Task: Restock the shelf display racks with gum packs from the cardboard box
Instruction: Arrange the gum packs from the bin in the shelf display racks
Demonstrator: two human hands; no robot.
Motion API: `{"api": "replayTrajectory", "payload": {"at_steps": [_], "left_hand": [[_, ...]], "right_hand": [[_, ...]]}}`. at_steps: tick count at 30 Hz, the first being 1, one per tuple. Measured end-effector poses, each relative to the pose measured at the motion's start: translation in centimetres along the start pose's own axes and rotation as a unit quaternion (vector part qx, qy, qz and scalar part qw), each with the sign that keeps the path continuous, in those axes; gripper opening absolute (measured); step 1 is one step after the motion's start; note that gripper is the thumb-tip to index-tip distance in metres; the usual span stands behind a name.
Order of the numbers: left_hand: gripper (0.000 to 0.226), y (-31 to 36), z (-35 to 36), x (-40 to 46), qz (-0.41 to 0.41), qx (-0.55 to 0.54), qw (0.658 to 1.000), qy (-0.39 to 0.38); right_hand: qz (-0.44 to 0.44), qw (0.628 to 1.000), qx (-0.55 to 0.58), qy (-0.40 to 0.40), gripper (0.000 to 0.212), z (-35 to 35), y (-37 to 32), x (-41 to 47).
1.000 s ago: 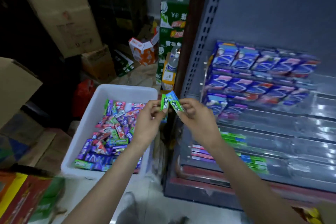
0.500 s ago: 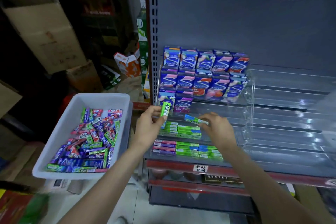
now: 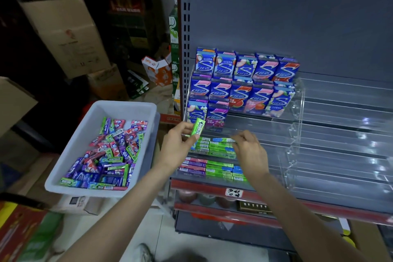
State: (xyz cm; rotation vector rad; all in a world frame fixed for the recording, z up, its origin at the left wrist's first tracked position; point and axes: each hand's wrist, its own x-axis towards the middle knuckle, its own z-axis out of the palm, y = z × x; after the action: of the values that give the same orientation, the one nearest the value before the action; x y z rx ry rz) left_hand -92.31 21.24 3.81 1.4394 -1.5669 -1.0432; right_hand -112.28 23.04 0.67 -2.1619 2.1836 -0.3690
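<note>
Left hand (image 3: pixel 177 147): I pinch an upright green gum pack (image 3: pixel 198 126).
Right hand (image 3: pixel 249 151): my fingertips grip a blue-green pack (image 3: pixel 223 140) at the rack (image 3: pixel 297 112).

clear glossy acrylic tiered rack (image 3: pixel 297 100) | white smooth plastic tub (image 3: pixel 63 168) | matt brown cardboard box (image 3: pixel 63 27) | grey matt metal shelf back panel (image 3: pixel 276 17)

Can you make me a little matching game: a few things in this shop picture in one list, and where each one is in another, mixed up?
Things:
1. green gum pack
2. blue gum pack
3. white tub
4. tall blue gum boxes

Places:
A. top tiers of the clear rack
B. at the right hand's fingertips, on the stacked row
C. upright in the left hand
D. left of the shelf, full of loose packs

Pairs: 1-C, 2-B, 3-D, 4-A
</note>
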Motion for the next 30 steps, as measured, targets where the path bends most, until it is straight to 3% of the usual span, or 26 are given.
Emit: {"api": "replayTrajectory", "payload": {"at_steps": [5,11,18,26,30], "left_hand": [[0.017,0.2,0.6,-0.1,0.004,-0.004,1.0,-0.01],[0.018,0.2,1.0,-0.2,0.009,-0.011,1.0,-0.026],[0.018,0.0,1.2,-0.1,0.018,0.0,0.999,-0.031],[0.018,0.4,2.4,-0.4,0.03,0.042,0.997,-0.062],[0.024,1.4,3.6,-0.5,0.063,0.11,0.985,-0.116]], "right_hand": [[0.022,0.999,0.041,0.0,0.042,0.2,1.0,0.1],[0.002,0.999,0.022,-0.028,0.019,0.6,-0.1,0.7],[0.061,0.996,0.054,-0.043,0.024,0.5,0.7,0.2],[0.039,0.981,0.171,-0.083,0.031,-0.4,1.3,0.2],[0.052,0.936,0.339,-0.075,0.037,-3.0,2.5,-0.7]]}}
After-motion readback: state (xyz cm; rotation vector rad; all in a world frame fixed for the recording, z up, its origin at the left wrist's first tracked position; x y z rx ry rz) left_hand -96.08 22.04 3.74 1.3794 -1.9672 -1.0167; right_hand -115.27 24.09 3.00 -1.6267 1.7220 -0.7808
